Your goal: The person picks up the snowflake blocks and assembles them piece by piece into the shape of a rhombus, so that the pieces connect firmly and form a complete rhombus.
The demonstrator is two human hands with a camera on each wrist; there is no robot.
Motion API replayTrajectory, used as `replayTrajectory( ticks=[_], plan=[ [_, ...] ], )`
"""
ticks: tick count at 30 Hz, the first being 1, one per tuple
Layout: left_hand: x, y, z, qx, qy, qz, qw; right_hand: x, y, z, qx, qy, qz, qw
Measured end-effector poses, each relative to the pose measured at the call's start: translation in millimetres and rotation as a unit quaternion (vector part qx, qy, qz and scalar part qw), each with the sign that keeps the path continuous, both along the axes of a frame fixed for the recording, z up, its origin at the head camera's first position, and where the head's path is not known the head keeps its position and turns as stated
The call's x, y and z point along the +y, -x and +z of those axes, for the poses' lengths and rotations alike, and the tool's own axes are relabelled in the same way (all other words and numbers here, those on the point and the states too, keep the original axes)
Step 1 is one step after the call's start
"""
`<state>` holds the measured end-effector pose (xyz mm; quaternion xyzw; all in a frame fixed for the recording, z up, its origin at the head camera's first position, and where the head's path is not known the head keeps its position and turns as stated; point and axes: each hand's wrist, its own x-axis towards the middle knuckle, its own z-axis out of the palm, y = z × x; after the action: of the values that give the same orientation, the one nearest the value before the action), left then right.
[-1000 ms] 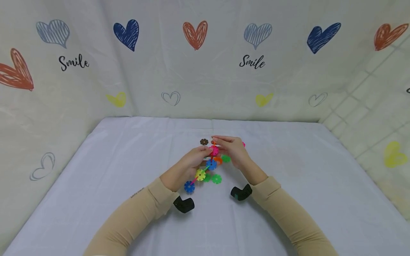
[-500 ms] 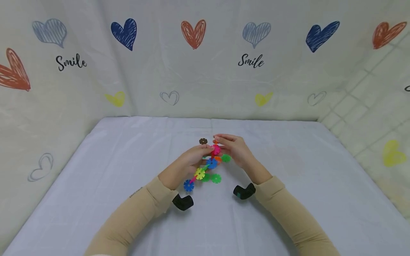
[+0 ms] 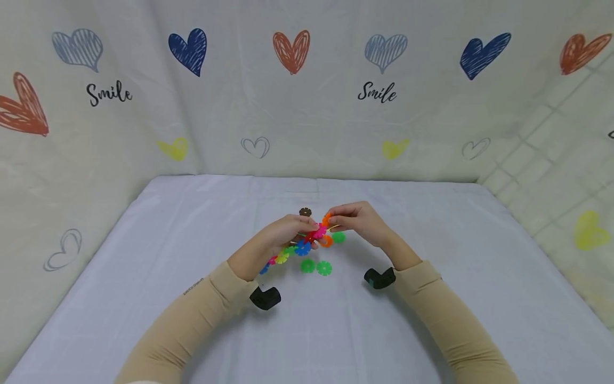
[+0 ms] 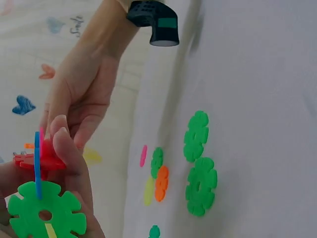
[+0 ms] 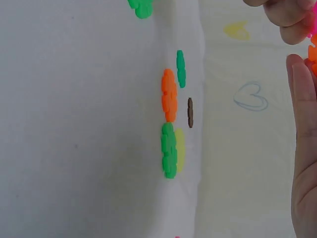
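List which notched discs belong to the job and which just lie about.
In the job:
disc chain in left hand
orange disc in right hand

Lying about, perhaps spares:
brown disc
loose orange disc
green discs
yellow disc
pink disc

On the far cloth, black slanting script reads "Smile" twice: a left "Smile" and a right "Smile", both upright in the head view. The left sleeve bears a short line of dark print, too small to read. In the left wrist view, dark script on the cloth runs sideways, too blurred to read surely.
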<state>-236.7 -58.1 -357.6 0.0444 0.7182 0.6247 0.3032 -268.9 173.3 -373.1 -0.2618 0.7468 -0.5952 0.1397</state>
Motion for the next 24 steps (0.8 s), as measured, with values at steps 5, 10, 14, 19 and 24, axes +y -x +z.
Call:
replayTrajectory(
  ticks=[5,10,14,19,24],
  plan=[
    [3.4,-3.0,0.7,0.009,-0.014,-0.003,0.9999,2.2,-3.8,0.7,0.025,0.0,-0.003,0.9997],
    [3.8,-2.8,-0.8,0.007,-0.007,0.003,0.9999,1.3,-6.2,0.6,0.039,-0.006,0.002,0.9992],
    [3.0,-0.6,-0.9,0.006,0.011,-0.001,0.9999,1.9,-3.7,1.0,0.035,-0.008,-0.002,0.9993],
    [1.6,0.5,0.3,-0.007,-0.007,-0.019,0.9998,5.4,3.6,0.4,0.024,-0.006,-0.001,0.9997],
    [-0.2,0.5,0.1,-0.05,-0.016,-0.03,0.9982,7.3,9.1,-3.8,0.015,0.003,0.0,0.9999]
  ],
)
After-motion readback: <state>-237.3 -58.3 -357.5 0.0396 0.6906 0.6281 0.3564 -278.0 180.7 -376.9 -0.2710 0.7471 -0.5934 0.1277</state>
